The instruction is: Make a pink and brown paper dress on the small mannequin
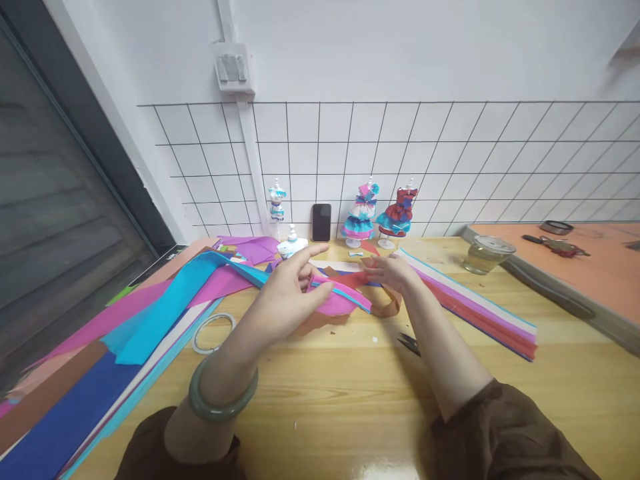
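Observation:
My left hand (287, 293) has its index finger stretched out and its thumb pressed over a pink crepe paper piece (340, 301) with a thin blue strip along it. The other fingers curl behind the paper. My right hand (390, 272) reaches over the red paper (354, 281), its fingers stretched to the left; their tips are partly hidden among the strips. A brown paper strip (389, 305) curls under that hand. Beside my right forearm lie scissors (409, 343), partly hidden by the arm.
Layered paper strips (470, 307) lie at right, near a lidded glass jar (487, 253). More crepe paper (165, 313) and a tape roll (214, 333) are at left. Small dress forms (361, 217), another in red (400, 212), and a phone (321, 223) stand at the back.

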Demonstrator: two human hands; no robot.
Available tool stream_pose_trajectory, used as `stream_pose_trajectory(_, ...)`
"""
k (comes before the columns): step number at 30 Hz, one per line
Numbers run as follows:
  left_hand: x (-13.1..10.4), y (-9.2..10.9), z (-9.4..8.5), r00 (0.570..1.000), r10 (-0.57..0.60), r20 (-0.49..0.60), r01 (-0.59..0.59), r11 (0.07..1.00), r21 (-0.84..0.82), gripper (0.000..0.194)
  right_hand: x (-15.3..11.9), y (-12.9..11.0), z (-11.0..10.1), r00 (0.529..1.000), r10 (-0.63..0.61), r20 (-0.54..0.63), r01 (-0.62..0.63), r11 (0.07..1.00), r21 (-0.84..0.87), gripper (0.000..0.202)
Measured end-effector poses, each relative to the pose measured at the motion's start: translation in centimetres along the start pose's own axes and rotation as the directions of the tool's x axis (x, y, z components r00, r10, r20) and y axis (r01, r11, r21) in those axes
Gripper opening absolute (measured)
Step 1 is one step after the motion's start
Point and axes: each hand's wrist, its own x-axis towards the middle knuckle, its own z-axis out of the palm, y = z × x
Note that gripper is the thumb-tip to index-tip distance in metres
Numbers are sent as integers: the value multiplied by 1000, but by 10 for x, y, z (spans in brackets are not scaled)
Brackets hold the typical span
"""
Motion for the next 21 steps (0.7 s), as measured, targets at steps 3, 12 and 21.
stream_pose_trajectory(3, 0, 1, 0, 1000, -2, 16, 2, 1000, -13, 52, -18, -17, 6, 994, -85, -70, 79, 993, -84, 67)
stream_pose_trajectory(12, -1, 4, -7, 1000, 9, -4, -9, 988, -157, 53, -110, -72, 59, 732, -53, 679, 336, 896, -292, 26)
stream_pose_trajectory(21, -2, 3, -16, 998, -20, 52, 30, 979, -201, 61, -108, -68, 54, 763, -120, 636, 397, 862, -314, 25)
